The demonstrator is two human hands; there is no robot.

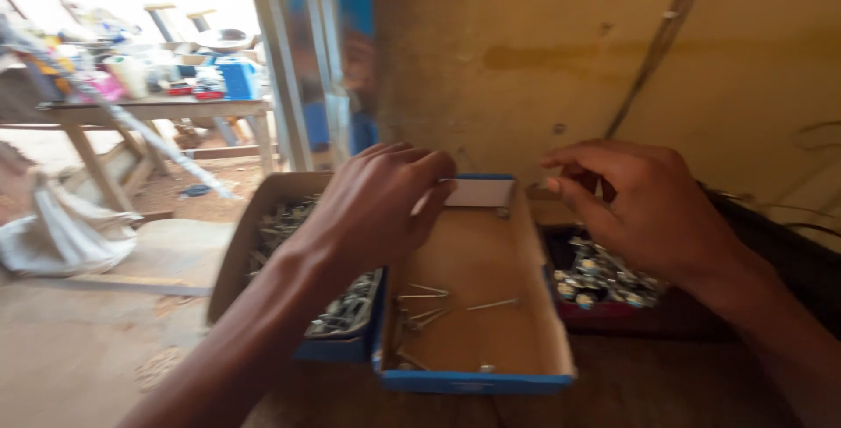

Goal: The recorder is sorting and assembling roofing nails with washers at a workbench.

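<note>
Plastered yellow wall [569, 34] behind a wooden bench [666, 389]. Left hand [372, 205], fingers curled and holding nothing visible, hovers over a blue-edged cardboard box [477, 382] containing loose nails [420, 301]. Right hand [644, 209] pinches fingertips above a tray of bottle caps [600, 279]; contents indiscernible.

middle box [477, 253]: matt brown cardboard inside, glossy blue printed paper on the outer edge
nails [429, 301]: thin bare metal, dull grey with a faint shine
left box [241, 244]: plain brown cardboard, matt, filled with grey metal fasteners
right tray [604, 283]: small round metal pieces, shiny, catching the light
worktop [648, 389]: dark wood, worn and matt
wall [561, 51]: yellowish plaster or board, rough, stained
floor [79, 340]: dusty, matt, scattered with sawdust
sack [61, 235]: white woven cloth or plastic, crumpled
</note>
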